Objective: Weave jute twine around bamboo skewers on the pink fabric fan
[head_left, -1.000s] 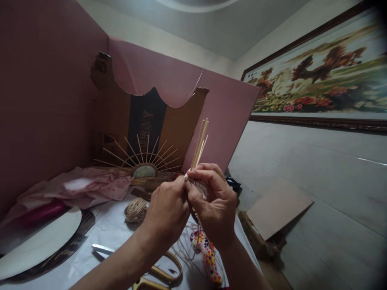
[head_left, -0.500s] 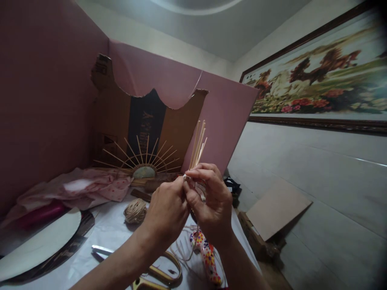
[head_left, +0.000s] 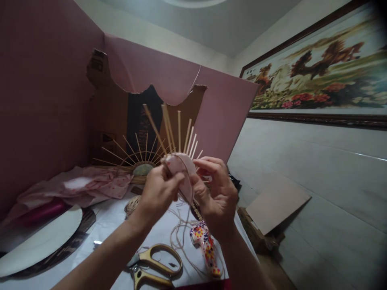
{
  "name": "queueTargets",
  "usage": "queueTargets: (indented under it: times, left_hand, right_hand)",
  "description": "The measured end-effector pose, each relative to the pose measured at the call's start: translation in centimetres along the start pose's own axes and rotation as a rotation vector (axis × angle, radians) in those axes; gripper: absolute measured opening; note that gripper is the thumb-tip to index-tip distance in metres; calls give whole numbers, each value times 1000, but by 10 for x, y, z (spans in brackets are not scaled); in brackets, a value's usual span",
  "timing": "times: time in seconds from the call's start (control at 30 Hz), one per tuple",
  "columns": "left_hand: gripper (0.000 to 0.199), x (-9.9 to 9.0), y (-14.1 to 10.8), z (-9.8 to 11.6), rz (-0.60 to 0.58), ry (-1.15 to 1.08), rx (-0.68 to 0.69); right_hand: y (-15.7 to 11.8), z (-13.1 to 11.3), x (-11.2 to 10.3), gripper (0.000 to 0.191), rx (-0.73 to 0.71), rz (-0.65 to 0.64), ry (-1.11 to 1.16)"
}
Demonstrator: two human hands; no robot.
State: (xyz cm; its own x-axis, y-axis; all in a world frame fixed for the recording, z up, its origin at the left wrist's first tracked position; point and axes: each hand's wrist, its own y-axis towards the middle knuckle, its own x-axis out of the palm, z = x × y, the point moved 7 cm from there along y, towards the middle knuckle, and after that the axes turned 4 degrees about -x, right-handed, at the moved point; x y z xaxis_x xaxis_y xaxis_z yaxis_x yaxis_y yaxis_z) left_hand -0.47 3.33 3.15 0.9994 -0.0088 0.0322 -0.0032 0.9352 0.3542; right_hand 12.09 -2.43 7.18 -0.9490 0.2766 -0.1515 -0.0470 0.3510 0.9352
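Observation:
A half-round piece covered in pale pink dotted fabric (head_left: 181, 167) is held up over the table, with thin wooden sticks (head_left: 179, 131) fanning upward from its curved edge. My left hand (head_left: 159, 187) grips its left side, thumb on the fabric. On the right side, my right hand (head_left: 213, 189) has its fingers and thumb closed around the edge near the lowest sticks. Twine (head_left: 178, 231) hangs below and lies looped on the white-covered table. Behind my left hand, a similar finished-looking half-round with sticks (head_left: 143, 168) leans against cardboard.
Gold-handled scissors (head_left: 157, 262) and a flower-patterned glue gun (head_left: 205, 249) lie in front. A twine ball (head_left: 132, 204) sits by my left forearm. Crumpled pink fabric (head_left: 90, 183) and a white half-disc (head_left: 45, 241) are at left. Cardboard (head_left: 115, 112) stands behind.
The held piece has turned so its fabric face shows and its sticks spread out. My left hand has shifted left, apart from my right hand. More of the scissors shows.

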Motion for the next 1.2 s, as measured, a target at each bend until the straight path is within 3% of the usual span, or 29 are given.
queueTargets:
  times: [0.1,0.23,0.37,0.57,0.7,1.0,1.2]
  left_hand:
    - [18,-18,9,-4,207,-290,-119]
    - [10,-32,14,-5,341,-557,-171]
    - [11,-36,15,-3,315,-674,-197]
    - [9,-37,11,-1,351,-738,-218]
    - [9,-39,12,-2,353,-770,-233]
    - [13,-47,15,-11,457,-783,-308]
    - [12,-48,19,-20,470,-803,-350]
  right_hand:
    - [-7,11,-4,9,148,74,11]
    - [-13,17,14,21,244,-86,-67]
    - [-14,15,26,16,157,-156,-261]
    - [-25,32,41,23,219,-242,-605]
    - [-24,39,43,12,262,-264,-536]
    - [-10,48,16,19,344,-164,-451]
    - [-17,50,30,21,366,-320,-343]
